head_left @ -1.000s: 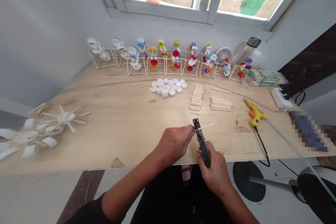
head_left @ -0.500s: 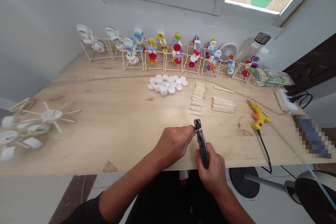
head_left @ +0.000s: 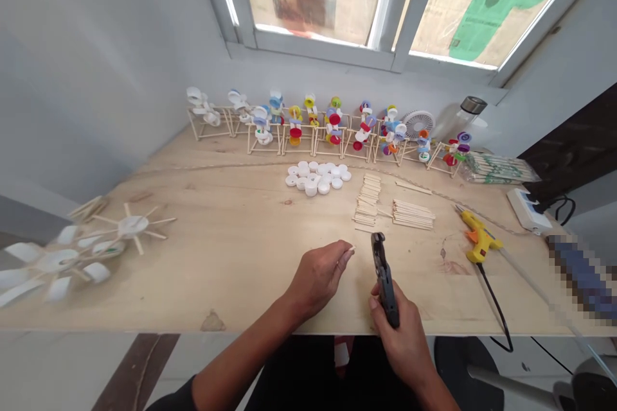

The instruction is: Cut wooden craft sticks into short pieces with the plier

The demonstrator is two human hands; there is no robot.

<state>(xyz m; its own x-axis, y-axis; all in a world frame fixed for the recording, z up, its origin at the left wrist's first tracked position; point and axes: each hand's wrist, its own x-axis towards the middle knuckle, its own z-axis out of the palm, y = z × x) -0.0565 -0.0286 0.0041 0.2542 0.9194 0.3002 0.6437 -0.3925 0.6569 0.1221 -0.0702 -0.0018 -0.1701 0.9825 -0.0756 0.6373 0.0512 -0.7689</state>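
Observation:
My left hand [head_left: 318,279] pinches a short stub of wooden stick [head_left: 353,248] between thumb and fingers, and only its tip shows. My right hand [head_left: 398,340] grips black cutting pliers [head_left: 382,276] upright by the handles, with the jaws a little to the right of the stub and not touching it. Both hands are above the front part of a pale plywood table [head_left: 231,257]. The nearest materials are two piles of flat wooden sticks [head_left: 366,202] [head_left: 413,214] ahead of my hands.
White bottle caps [head_left: 313,178] lie heaped behind the sticks. A row of stick frames with coloured caps [head_left: 328,128] stands along the wall. To the right lie a yellow glue gun [head_left: 479,237] and its black cord. White cap wheels [head_left: 62,263] sit at the left.
The pliers have moved away to the right of my left hand, and the two hands are now apart. The stick that stuck out past the jaws a second ago is now a short stub.

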